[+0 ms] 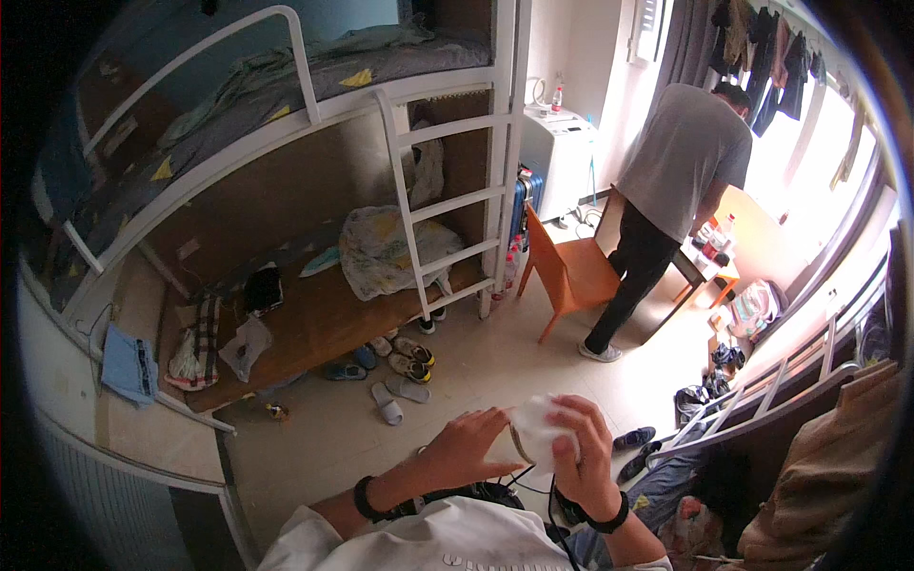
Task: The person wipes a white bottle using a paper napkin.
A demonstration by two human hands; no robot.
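Observation:
A whitish, partly see-through object (537, 427) is in front of my chest, blurred, with a curved brownish edge on its left side. I cannot tell if it is plastic, glass or tissue. My right hand (587, 457) wraps it from the right, fingers over the top and thumb in front. From the left, my left hand (468, 442) curves its fingers and thumb towards the brownish edge. The fingertips reach its upper and lower ends, but whether they grip it does not show. Each wrist wears a black band. Dark cords hang below the object.
On the left stands a white metal bunk bed with a ladder (457, 203); several shoes and slippers (400, 391) lie by it. Ahead, a person (685, 164) bends over a small table (703, 264) beside an orange chair (571, 271). Bags (703, 392) and another bed frame (771, 400) line the right.

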